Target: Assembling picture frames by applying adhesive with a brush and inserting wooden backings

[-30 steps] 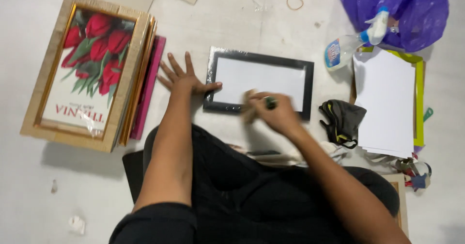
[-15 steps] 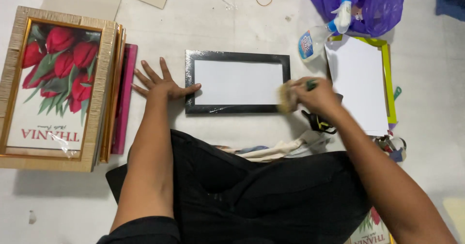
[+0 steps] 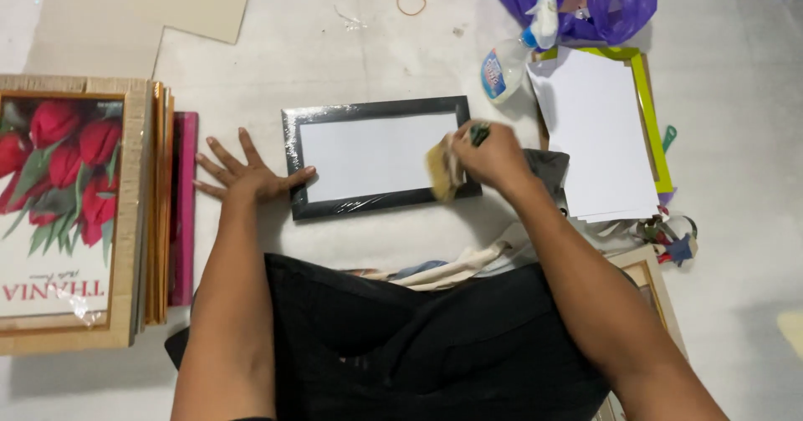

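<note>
Black picture frame (image 3: 381,158) lay flat on floor, centre of view, wrapped in clear film; left hand (image 3: 247,174) spread wide, flat at frame's 9 o'clock, thumb touching its edge, unchanged from half a second earlier; right hand (image 3: 489,155) closed on yellow sponge (image 3: 442,173), pressed at frame's 3 o'clock as before; spray bottle (image 3: 512,57) at 1 o'clock.

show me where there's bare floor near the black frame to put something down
Bare floor lies above the black frame, up to the rubber band and cardboard. A narrow strip runs between the left hand and the stacked frames. Right of the right hand it is crowded: spray bottle, white sheets, dark cloth.
</note>
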